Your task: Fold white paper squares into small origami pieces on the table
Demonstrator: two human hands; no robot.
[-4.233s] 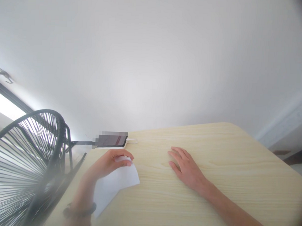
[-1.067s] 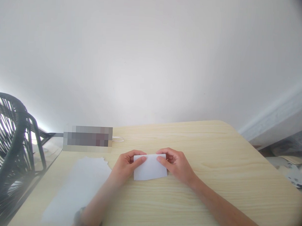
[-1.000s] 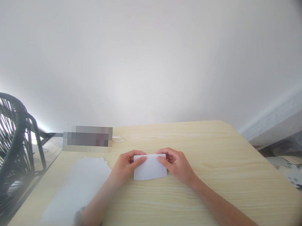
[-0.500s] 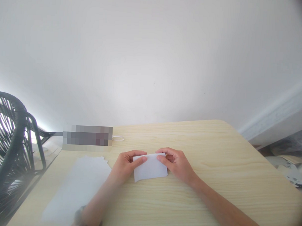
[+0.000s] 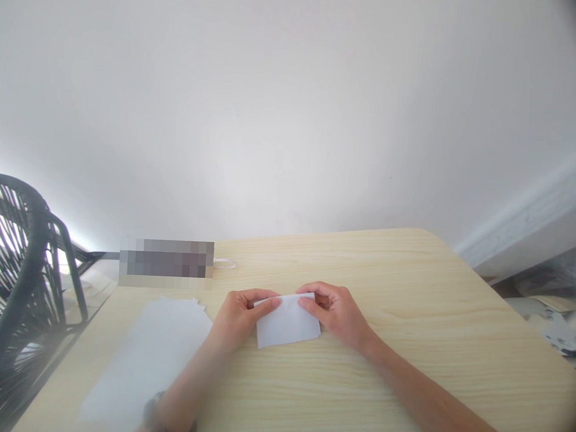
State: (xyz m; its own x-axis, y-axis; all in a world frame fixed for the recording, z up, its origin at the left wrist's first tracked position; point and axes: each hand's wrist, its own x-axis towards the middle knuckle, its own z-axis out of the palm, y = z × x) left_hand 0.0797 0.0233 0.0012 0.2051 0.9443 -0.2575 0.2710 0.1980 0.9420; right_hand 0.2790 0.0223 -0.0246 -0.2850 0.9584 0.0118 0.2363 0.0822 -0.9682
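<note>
Pale wood-grain table (image 5: 399, 284): left hand (image 5: 238, 314) and right hand (image 5: 340, 312) both pinch the small white paper (image 5: 287, 325) along its far edge; uneven pressure could skew or crease it.

The left hand (image 5: 240, 314) and right hand (image 5: 340, 311) faced inward, slightly apart, each in a pinch, with the 2 thumbs (image 5: 267, 306) nearer the body than the index fingers (image 5: 308, 287). The left forearm (image 5: 199, 376) and right forearm (image 5: 417, 377) converged diagonally, both bare.

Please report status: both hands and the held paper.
Left hand, right hand: pinching small white paper by upper edge. Nearby: larger white paper on table, partly behind left forearm.
</note>
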